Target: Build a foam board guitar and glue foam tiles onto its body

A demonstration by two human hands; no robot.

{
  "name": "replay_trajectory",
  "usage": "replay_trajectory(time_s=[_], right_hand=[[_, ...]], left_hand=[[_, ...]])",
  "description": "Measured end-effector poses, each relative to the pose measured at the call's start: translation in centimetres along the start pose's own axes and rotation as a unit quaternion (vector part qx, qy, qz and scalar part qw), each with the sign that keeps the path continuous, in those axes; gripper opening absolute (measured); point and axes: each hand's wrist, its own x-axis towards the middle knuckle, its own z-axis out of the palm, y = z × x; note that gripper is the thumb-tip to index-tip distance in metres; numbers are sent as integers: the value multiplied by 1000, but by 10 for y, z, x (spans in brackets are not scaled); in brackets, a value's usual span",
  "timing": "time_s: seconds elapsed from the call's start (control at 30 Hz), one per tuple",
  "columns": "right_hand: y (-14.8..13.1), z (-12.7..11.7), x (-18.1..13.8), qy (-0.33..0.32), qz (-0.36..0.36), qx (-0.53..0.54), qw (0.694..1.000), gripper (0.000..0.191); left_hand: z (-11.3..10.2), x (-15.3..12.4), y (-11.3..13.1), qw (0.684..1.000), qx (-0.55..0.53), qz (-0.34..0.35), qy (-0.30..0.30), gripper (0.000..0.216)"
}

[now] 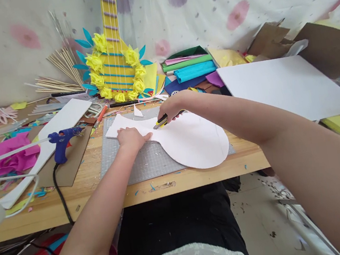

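A white foam board shape (196, 140), narrow at the left and rounded at the right, lies on the grey cutting mat (144, 167). My left hand (131, 138) presses flat on its narrow part, thumb stretched out to the right. Wrapped round a black and yellow utility knife (162, 121) is my right hand (171, 106); the blade points left and down at the board, near where the narrow part widens. Whether the tip cuts into the board I cannot tell. A small white offcut (137, 111) lies just behind the board.
A yellow guitar-shaped craft (118, 62) with paper flowers stands at the back. On the left are a blue glue gun (63, 143), its black cord, and pink crepe paper (14, 155). A large white board (285, 89) lies at right. An orange-handled cutter (101, 115) rests beyond the mat.
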Motion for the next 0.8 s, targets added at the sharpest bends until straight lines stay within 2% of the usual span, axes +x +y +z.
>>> replay_trajectory(time_s=[0.27,0.47,0.63,0.8], right_hand=[[5,-6,4,-4,16,-53,998,41],[12,-3,9,90,-11,-134,987,40],[19,1,14,109,26,-22,993,24],[29,4,17,127,61,108,984,14]], left_hand=[[0,1,0,1000,8,-1,-5,90],[0,0,0,1000,3,2,-3,90],[2,0,0,1000,10,2,1,90],[2,0,0,1000,5,-2,-3,91]])
